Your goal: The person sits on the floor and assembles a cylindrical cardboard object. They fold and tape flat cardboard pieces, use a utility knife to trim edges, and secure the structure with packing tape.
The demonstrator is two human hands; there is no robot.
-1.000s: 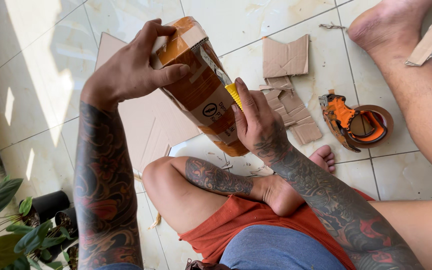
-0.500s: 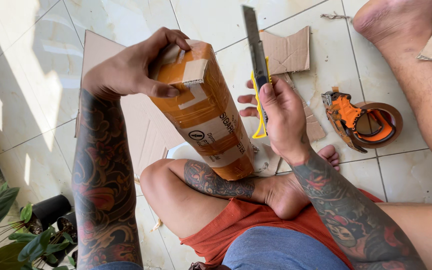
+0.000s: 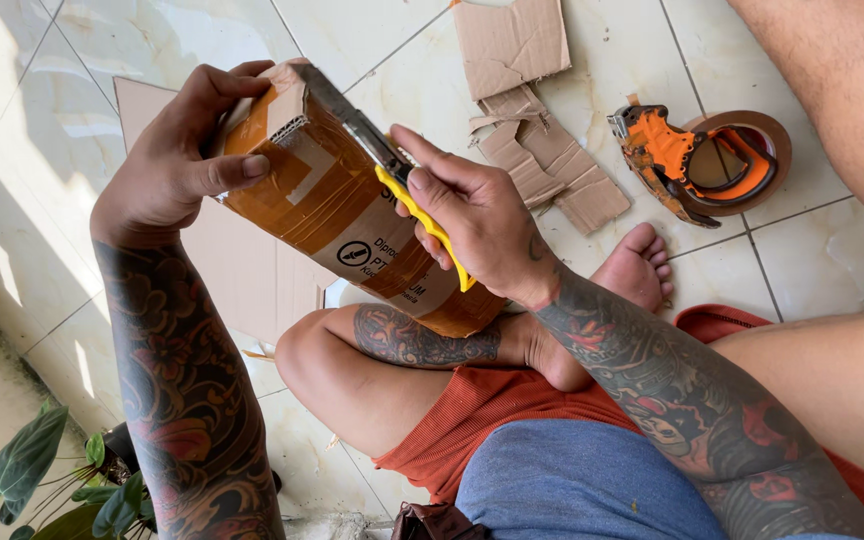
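Note:
My left hand (image 3: 184,152) grips the top end of a cardboard box wrapped in brown tape (image 3: 342,205), holding it tilted above my crossed leg. A white label shows on the box's side. My right hand (image 3: 480,215) holds a yellow utility knife (image 3: 397,175) with its long blade extended. The blade lies across the upper edge of the box, its tip near my left fingers.
An orange tape dispenser (image 3: 697,160) with a brown tape roll lies on the tiled floor at the right. Torn cardboard scraps (image 3: 532,110) sit beside it. A flat cardboard sheet (image 3: 242,270) lies under the box. A potted plant (image 3: 62,480) stands at the lower left.
The knife was held upright beside the box; now my right hand has swung it down so the blade lies across the box's top edge. The box has tilted a little.

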